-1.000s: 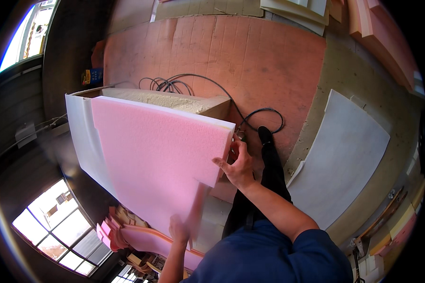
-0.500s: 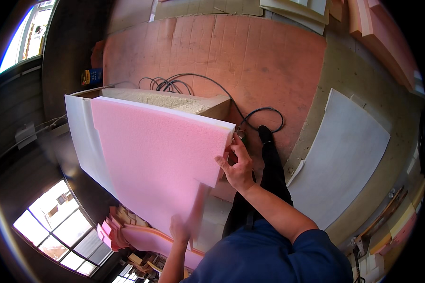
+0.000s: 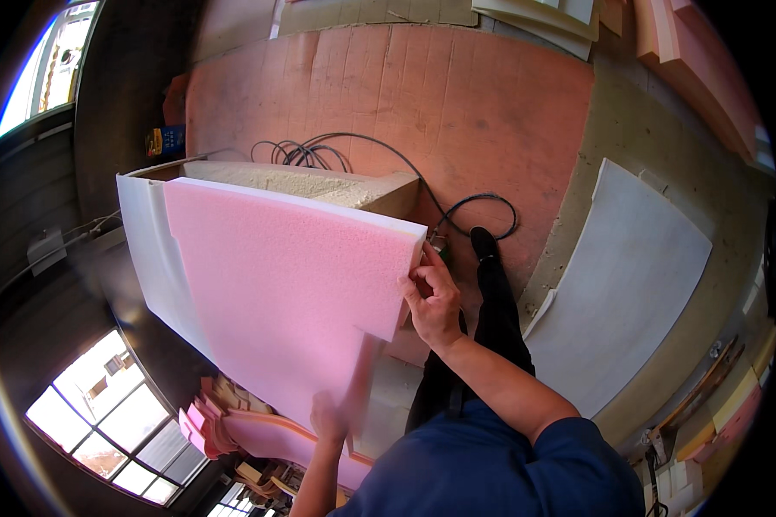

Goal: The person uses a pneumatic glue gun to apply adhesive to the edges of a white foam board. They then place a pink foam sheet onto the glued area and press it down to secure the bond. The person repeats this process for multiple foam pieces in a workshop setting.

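Now, two hands (image 3: 437, 303) touch one pink sheet (image 3: 284, 267).

Two bare hands: one right hand (image 3: 433, 300) at the right edge of one large pink foam sheet (image 3: 289, 276), one left hand (image 3: 327, 420) over that sheet's near part. Ahead of the right hand, one black shoe (image 3: 485, 245) and what looks like one black cable (image 3: 483, 196); to its right, one large white panel (image 3: 629, 284). Left of both hands, three bright windows (image 3: 112, 409).
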The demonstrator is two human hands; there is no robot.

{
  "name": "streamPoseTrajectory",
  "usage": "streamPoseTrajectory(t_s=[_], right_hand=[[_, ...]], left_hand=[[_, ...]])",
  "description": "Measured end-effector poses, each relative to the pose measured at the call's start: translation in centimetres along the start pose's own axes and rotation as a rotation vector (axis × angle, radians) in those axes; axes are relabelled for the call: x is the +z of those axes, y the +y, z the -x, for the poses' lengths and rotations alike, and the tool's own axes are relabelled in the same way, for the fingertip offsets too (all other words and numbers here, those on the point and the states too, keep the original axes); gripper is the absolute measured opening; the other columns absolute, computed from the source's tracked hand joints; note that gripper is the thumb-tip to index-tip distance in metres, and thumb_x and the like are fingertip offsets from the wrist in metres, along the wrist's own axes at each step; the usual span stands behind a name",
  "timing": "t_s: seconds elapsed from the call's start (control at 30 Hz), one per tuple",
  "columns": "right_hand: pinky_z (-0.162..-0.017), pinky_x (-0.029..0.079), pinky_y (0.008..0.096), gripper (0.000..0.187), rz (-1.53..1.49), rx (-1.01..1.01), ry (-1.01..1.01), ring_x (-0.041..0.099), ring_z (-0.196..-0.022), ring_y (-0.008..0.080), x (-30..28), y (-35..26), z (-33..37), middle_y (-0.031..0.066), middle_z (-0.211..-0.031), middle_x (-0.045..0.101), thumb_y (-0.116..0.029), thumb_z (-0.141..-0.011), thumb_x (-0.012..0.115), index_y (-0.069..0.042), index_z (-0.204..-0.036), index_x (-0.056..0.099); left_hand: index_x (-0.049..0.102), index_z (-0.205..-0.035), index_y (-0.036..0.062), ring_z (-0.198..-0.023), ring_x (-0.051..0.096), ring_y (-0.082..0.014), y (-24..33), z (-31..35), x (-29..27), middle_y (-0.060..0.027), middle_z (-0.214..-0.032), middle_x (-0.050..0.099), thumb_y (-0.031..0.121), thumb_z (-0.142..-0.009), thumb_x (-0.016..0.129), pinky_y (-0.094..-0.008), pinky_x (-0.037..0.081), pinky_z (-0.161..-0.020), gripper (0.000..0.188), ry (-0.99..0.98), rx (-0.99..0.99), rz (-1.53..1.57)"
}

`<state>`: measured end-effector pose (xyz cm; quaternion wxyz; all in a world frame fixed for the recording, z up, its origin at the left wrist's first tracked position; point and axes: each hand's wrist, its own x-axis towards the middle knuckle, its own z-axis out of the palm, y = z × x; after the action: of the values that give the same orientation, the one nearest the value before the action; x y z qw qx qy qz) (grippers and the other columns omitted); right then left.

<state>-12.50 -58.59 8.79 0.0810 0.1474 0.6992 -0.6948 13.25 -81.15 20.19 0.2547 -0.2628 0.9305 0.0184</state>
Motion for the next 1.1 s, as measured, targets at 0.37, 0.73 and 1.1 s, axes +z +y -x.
streamPoseTrajectory(t_s=[0.37,0.73,1.1], right_hand=[[-0.081,0.056,0.0344,0.017,-0.041,0.003,0.013,0.069,-0.099,0.0297,0.3,0.0,0.0,0.024,-0.139,0.054,-0.015,-0.091,0.071,0.0,-0.092,0.062],[-0.085,0.055,0.0345,0.013,-0.052,0.061,0.021,0.067,-0.108,0.0309,0.4,-0.1,-0.3,0.0233,-0.138,0.056,-0.009,-0.089,0.071,0.0,-0.091,0.062],[-0.087,0.052,0.0339,0.012,-0.083,0.091,0.041,0.066,-0.108,0.0284,0.5,0.4,-0.5,0.021,-0.136,0.058,-0.008,-0.085,0.071,-0.001,-0.086,0.062]], left_hand=[[0.052,-0.104,0.0022,-0.088,0.062,-0.046,-0.7,0.1,0.6,-0.0225,-0.101,0.061,0.006,-0.077,0.068,-0.0542,0.05,-0.072,0.032,0.01,0.029,-0.037],[0.052,-0.102,0.0034,-0.084,0.061,-0.0457,0.1,0.0,-0.2,-0.0216,-0.098,0.06,0.007,-0.076,0.069,-0.0543,0.05,-0.07,0.032,0.024,0.06,-0.057],[0.055,-0.102,0.0039,-0.086,0.062,-0.0438,0.8,0.4,-1.0,-0.0194,-0.097,0.061,0.003,-0.073,0.067,-0.0523,0.049,-0.072,0.032,0.043,0.012,-0.088]])
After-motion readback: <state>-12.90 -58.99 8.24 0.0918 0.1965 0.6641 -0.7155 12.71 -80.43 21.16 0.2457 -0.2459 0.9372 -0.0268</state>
